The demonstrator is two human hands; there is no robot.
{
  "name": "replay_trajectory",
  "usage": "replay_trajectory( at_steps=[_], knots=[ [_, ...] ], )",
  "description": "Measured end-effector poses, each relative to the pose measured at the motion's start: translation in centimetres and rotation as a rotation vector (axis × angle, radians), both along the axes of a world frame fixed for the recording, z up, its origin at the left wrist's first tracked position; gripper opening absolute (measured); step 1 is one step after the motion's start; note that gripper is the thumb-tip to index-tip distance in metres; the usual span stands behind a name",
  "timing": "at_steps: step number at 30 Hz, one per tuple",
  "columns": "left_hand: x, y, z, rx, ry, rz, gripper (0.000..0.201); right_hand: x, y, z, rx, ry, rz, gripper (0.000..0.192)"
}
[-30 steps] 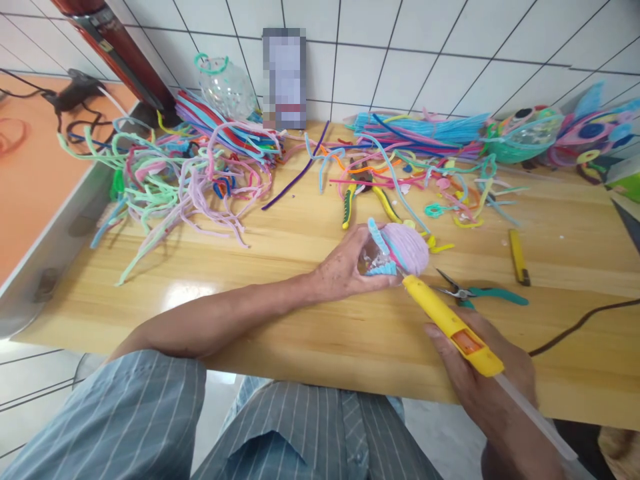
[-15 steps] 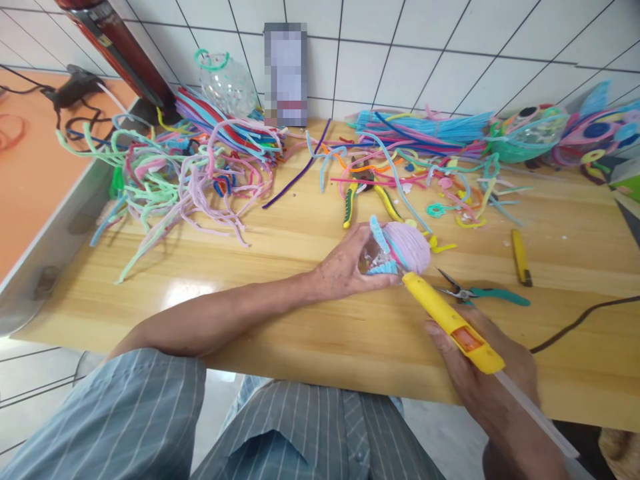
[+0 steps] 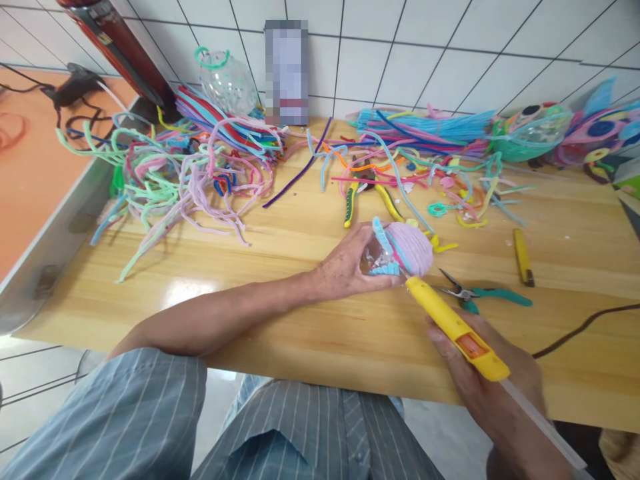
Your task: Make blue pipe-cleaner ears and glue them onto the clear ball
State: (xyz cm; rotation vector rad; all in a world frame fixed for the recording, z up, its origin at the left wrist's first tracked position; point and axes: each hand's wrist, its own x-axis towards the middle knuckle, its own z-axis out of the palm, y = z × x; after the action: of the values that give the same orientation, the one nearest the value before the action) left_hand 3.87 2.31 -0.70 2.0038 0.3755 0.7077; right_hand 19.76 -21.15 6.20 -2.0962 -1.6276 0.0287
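Observation:
My left hand [image 3: 345,265] is closed around a clear plastic craft piece [image 3: 409,248], its rounded end wrapped in lilac pipe cleaner, with pink and light blue strips beside the wrapping. My right hand [image 3: 500,367] grips a yellow hot glue gun [image 3: 455,327], a long translucent glue stick sticking out of its back. The gun's nozzle meets the lower edge of the craft piece, near the blue strips; whether it touches I cannot tell. Teal-handled needle-nose pliers [image 3: 480,295] lie just beyond the right hand. Yellow-and-green cutting pliers [image 3: 367,183] lie open behind the craft piece.
Loose pipe cleaners [image 3: 175,180] are heaped at the left. A blue pipe-cleaner bundle [image 3: 430,125] lies along the wall, beside a clear decorated figure [image 3: 533,133]. A yellow utility knife [image 3: 523,258] rests at right. A phone [image 3: 287,73] leans on the tiles. A brown cord [image 3: 585,327] crosses the right side.
The glue gun and my right hand have shifted very slightly right and down in the picture. Both hands keep their hold.

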Motion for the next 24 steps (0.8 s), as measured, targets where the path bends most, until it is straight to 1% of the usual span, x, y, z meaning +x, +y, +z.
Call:
replay_trajectory(
  at_steps=[4,8,12,17,24],
  knots=[
    [-0.06,0.02,0.12,0.014,-0.017,-0.008,0.089,-0.10,0.36,0.13,-0.010,-0.054,-0.021,0.032],
    [-0.13,0.00,0.27,0.001,-0.027,-0.029,0.088,-0.03,0.33,-0.15,-0.026,-0.083,-0.047,0.036],
    [-0.14,0.01,0.31,-0.034,0.008,-0.020,0.095,0.16,-0.08,-0.50,-0.024,-0.080,-0.063,0.035],
    [-0.10,0.02,0.19,-0.023,-0.002,-0.008,0.087,0.31,-0.34,-0.17,-0.046,-0.021,-0.051,0.034],
    [-0.17,0.01,0.21,-0.007,-0.016,-0.027,0.094,0.03,0.21,0.36,-0.020,-0.066,-0.017,0.031]
  ],
)
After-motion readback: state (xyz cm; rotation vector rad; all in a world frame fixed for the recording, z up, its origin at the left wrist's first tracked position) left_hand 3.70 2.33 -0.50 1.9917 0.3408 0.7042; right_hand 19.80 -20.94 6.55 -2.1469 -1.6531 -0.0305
